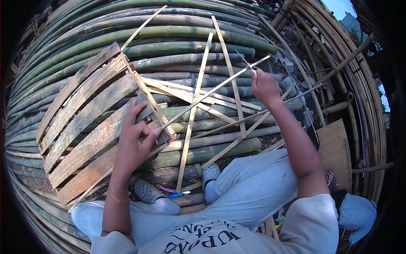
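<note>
Holding a slim metal-bladed knife [245, 60] in a closed right hand [265, 86], blade by the far end of a long pale bamboo strip [215, 92], which slants near-left to the left hand [137, 137]. Left thumb and forefinger half-curled, gap between; can't tell if pinching. Loose flat pale strips [189, 142] in the middle look already split; the one between the hands seems unfinished, remaining count unclear. Weathered brown slatted wooden crate [95, 142] tilts at left on round green bamboo poles [169, 48]; contents not visible.
</note>
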Demonstrator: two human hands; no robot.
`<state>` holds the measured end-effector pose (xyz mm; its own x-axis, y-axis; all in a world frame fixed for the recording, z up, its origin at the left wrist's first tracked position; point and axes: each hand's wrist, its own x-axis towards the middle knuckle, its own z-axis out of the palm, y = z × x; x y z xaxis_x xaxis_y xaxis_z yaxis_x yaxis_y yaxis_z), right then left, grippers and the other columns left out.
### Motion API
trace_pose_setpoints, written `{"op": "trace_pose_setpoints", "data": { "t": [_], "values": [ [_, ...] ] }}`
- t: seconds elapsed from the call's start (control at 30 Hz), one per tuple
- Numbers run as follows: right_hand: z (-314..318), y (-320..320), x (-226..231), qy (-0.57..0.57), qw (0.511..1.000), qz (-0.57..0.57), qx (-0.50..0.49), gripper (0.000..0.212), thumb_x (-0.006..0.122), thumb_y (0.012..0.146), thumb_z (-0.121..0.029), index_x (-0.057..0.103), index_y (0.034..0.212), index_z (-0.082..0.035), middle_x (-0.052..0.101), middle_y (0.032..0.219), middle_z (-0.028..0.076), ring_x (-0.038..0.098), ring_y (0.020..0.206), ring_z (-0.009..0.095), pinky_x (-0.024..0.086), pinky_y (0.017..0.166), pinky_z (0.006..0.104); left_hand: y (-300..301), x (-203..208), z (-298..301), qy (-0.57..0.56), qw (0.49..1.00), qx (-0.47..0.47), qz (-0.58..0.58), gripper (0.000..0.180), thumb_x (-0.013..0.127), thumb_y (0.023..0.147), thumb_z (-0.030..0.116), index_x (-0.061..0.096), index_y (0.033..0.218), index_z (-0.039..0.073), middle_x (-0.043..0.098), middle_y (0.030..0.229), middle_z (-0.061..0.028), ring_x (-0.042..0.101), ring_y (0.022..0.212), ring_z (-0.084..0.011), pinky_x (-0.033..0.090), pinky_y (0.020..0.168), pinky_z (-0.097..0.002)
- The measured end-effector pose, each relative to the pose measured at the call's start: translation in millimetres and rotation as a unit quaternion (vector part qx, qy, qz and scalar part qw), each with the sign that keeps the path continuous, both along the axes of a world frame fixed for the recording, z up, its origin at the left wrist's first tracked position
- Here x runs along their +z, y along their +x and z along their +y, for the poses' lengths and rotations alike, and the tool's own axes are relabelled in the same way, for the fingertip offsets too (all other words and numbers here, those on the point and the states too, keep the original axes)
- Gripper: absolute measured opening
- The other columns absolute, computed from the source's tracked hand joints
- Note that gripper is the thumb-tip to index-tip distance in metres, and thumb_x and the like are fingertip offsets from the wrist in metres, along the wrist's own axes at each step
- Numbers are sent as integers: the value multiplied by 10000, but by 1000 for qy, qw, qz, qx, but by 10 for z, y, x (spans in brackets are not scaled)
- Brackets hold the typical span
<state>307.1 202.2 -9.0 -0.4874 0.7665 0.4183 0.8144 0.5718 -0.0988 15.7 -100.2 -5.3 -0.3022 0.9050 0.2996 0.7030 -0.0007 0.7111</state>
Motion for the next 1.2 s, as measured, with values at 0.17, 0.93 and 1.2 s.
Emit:
{"op": "trace_pose_setpoints", "data": {
  "t": [0.17,0.93,1.2],
  "values": [
    [-256,-114,85,-63,997,-40,1,375,435,1034,-322,574,855,-23,645,707,229,638,673,451,501,608,547,-22,-15,-27,-14,1000,0,11,347,733,838,60,439,661,7,466,1480,-166,260,1489,-385,231,1188,-450],
    [366,272,41,4,999,29,-29,397,454,1023,-308,613,807,-16,647,710,241,642,703,460,505,624,559,17,23,3,-7,1000,-6,-5,344,729,840,60,441,660,9,471,1475,-173,260,1489,-385,231,1187,-452],
    [-975,-473,35,-136,982,-39,129,332,515,1002,-275,508,790,-20,585,620,242,602,624,464,464,588,555,-20,1,-46,-19,1000,2,6,334,762,830,87,487,660,1,473,1459,-186,273,1478,-403,242,1183,-457]
  ]
}}
